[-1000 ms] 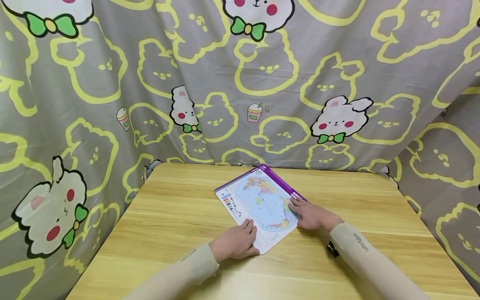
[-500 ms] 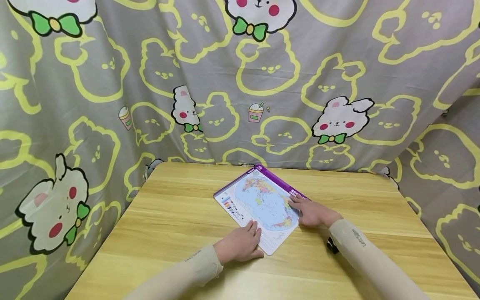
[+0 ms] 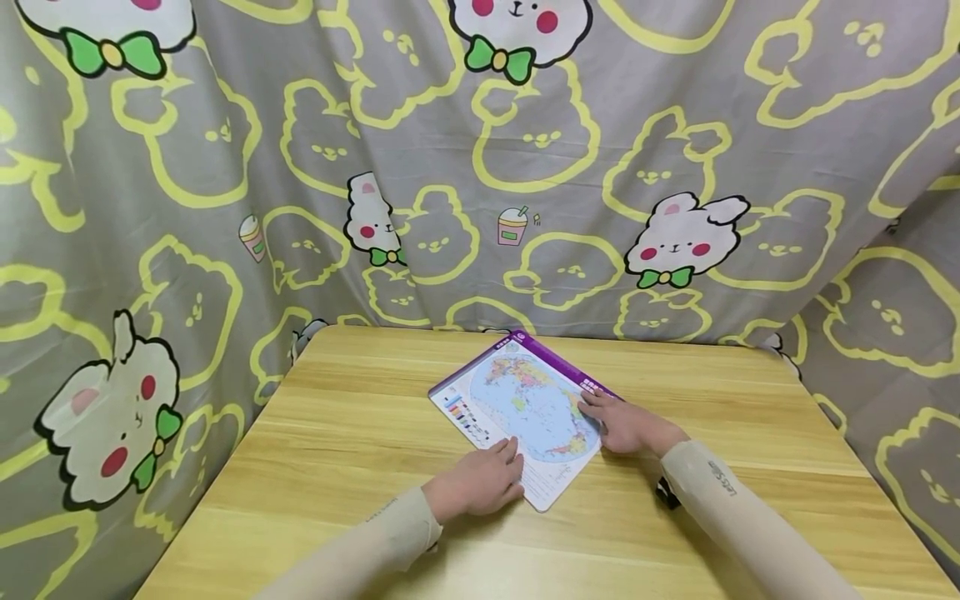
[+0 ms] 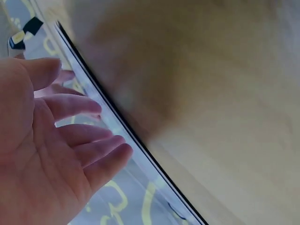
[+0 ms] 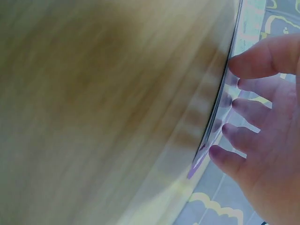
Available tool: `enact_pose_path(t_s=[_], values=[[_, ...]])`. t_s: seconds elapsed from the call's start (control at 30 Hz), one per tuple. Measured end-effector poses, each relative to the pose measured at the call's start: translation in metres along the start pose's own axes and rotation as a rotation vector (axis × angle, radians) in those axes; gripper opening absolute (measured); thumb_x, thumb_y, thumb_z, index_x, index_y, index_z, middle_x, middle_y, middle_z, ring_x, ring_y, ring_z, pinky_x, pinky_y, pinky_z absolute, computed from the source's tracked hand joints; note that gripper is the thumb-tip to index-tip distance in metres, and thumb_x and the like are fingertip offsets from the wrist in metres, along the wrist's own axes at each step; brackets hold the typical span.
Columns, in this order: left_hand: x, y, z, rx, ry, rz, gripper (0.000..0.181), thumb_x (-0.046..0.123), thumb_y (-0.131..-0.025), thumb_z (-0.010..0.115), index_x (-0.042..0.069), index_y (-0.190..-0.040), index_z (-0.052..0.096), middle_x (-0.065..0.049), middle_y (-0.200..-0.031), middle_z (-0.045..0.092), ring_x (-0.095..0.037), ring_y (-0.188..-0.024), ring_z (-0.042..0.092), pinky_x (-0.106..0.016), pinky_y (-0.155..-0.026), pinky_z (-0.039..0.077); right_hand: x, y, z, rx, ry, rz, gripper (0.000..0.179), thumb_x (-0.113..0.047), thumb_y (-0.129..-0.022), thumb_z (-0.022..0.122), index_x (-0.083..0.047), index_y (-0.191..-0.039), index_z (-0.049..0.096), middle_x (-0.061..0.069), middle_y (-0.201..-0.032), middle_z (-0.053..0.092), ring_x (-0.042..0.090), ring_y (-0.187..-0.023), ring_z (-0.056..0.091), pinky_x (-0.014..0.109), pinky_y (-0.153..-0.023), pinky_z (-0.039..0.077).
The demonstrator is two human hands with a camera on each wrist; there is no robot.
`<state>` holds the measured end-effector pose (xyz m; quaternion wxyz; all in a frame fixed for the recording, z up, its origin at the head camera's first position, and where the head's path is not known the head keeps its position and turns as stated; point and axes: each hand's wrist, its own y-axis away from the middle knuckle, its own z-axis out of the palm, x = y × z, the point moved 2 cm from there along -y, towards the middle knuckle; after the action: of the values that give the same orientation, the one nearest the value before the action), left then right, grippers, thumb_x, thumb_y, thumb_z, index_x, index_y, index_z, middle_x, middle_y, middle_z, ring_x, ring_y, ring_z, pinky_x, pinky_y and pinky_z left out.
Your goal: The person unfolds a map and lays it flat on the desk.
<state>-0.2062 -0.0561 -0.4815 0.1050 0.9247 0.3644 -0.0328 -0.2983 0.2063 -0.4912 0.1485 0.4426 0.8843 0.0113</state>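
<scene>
A flat world map board with a purple border lies turned at an angle on the wooden table. At its lower left edge, my left hand has its fingers over the white margin; in the left wrist view this hand shows its palm, fingers loosely bent and close above the glossy surface. My right hand rests at the board's right edge, fingertips over the map's right part. In the right wrist view, the right hand's thumb is at the board's thin edge and its fingers spread over the top.
The wooden table extends around the board. Behind and at both sides hangs a grey curtain with yellow outlines and rabbit figures. A small black object shows under the right wrist.
The map board has turned slightly, its near corner shifting right and its far corner left. My left hand has moved a little right along with the edge, its thumb now tucked in.
</scene>
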Motion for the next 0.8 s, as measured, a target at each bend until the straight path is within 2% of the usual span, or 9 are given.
enact_pose_path(t_s=[0.1, 0.3, 0.43, 0.6, 0.8], values=[[-0.008, -0.001, -0.001, 0.018, -0.001, -0.002, 0.052, 0.039, -0.101, 0.037, 0.003, -0.139, 0.046, -0.018, -0.146, 0.037, -0.027, -0.135, 0.034, -0.033, -0.110, 0.029, -0.005, 0.003, -0.002, 0.012, 0.016, -0.021, 0.059, -0.003, -0.084, 0.047, 0.000, -0.142, 0.039, 0.020, -0.150, 0.028, 0.041, -0.137, 0.023, 0.053, -0.108, 0.026], [-0.035, -0.003, 0.000, 0.006, 0.005, -0.051, 0.054, 0.037, -0.101, 0.039, 0.000, -0.140, 0.043, -0.020, -0.147, 0.035, -0.027, -0.138, 0.029, -0.034, -0.112, 0.022, -0.024, 0.010, -0.001, -0.006, 0.046, -0.050, 0.056, -0.008, -0.087, 0.052, -0.001, -0.142, 0.041, 0.018, -0.150, 0.030, 0.041, -0.137, 0.024, 0.052, -0.107, 0.028], [-0.053, -0.005, 0.002, 0.013, 0.034, -0.092, 0.054, 0.036, -0.101, 0.040, -0.003, -0.140, 0.042, -0.022, -0.146, 0.035, -0.030, -0.137, 0.030, -0.036, -0.112, 0.024, -0.039, 0.017, 0.004, -0.029, 0.056, -0.059, 0.053, -0.019, -0.093, 0.053, -0.002, -0.142, 0.041, 0.019, -0.150, 0.030, 0.040, -0.137, 0.023, 0.052, -0.108, 0.027], [-0.074, -0.007, 0.004, 0.028, 0.094, -0.141, 0.055, 0.034, -0.101, 0.041, -0.006, -0.139, 0.040, -0.026, -0.145, 0.034, -0.035, -0.135, 0.031, -0.040, -0.111, 0.026, -0.057, 0.023, 0.010, -0.038, 0.059, -0.073, 0.054, -0.029, -0.096, 0.054, -0.004, -0.142, 0.042, 0.018, -0.150, 0.030, 0.039, -0.138, 0.024, 0.050, -0.109, 0.026], [-0.094, -0.012, 0.008, -0.008, 0.138, -0.218, 0.057, 0.036, -0.102, 0.038, -0.003, -0.143, 0.035, -0.025, -0.149, 0.028, -0.037, -0.137, 0.027, -0.044, -0.110, 0.027, -0.078, 0.025, 0.018, -0.044, 0.103, -0.099, 0.057, -0.037, -0.097, 0.051, -0.006, -0.143, 0.042, 0.016, -0.151, 0.029, 0.037, -0.139, 0.022, 0.047, -0.110, 0.026]])
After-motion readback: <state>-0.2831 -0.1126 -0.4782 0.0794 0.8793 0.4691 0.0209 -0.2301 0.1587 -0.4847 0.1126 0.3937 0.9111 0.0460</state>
